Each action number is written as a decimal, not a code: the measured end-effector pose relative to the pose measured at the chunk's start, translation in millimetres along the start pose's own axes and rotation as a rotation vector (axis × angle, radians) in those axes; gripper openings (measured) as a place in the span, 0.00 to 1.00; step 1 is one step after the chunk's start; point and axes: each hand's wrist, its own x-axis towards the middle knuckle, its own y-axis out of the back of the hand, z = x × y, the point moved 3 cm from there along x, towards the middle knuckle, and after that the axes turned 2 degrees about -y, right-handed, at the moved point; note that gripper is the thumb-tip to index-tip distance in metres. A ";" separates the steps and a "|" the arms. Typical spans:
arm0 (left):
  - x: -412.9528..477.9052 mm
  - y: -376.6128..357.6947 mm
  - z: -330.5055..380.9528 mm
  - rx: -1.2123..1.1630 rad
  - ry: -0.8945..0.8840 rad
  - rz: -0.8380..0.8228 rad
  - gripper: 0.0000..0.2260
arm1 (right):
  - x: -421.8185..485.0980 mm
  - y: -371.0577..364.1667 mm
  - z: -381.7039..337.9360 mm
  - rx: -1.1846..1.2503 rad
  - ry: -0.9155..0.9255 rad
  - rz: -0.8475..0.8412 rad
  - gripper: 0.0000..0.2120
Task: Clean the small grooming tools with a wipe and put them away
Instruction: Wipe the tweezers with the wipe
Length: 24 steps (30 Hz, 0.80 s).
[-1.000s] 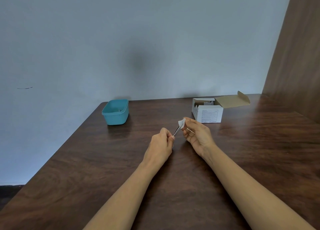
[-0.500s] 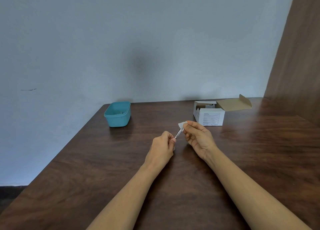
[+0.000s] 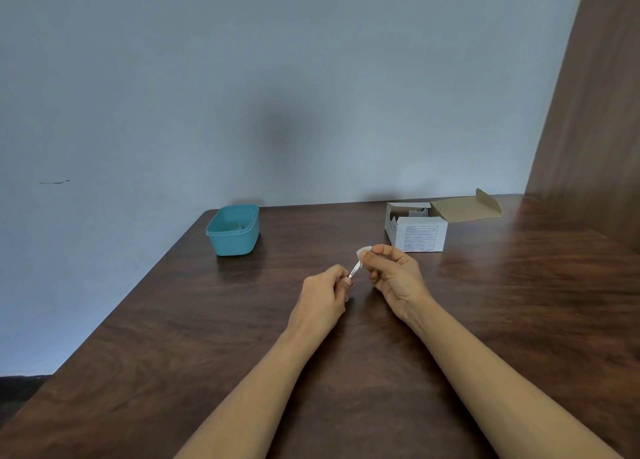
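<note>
Far left: teal tub (image 3: pixel 235 244), open-topped, on your table (image 3: pixel 173 354). Centre: your left hand (image 3: pixel 322 302), fingers curled, pinching the lower end of a slim metal tool (image 3: pixel 354 270). Tool's upper end: white wipe (image 3: pixel 363 250), pinched round it by your right hand (image 3: pixel 394 275). Behind, right: white carton (image 3: pixel 419 237), flap open.

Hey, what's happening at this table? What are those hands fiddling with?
A person is cleaning a small metal tool. The left hand pinches its lower end, while the right hand presses a white wipe around its upper end, over the dark wooden table. Further back sit a teal tub, lid off, with something small and hard to make out inside, and an open white carton. The tool has not yet been put away.
</note>
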 end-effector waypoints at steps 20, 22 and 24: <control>0.1 -0.6 -0.3 -0.004 -0.018 -0.007 0.06 | 3.4 2.9 -2.3 -0.069 0.138 0.053 0.12; 0.2 -0.9 0.0 -0.006 -0.021 -0.009 0.06 | 4.2 3.4 -2.8 -0.070 0.141 0.059 0.12; 0.3 -1.1 -0.1 -0.006 -0.019 -0.011 0.06 | 5.1 4.2 -3.0 -0.064 0.141 0.062 0.13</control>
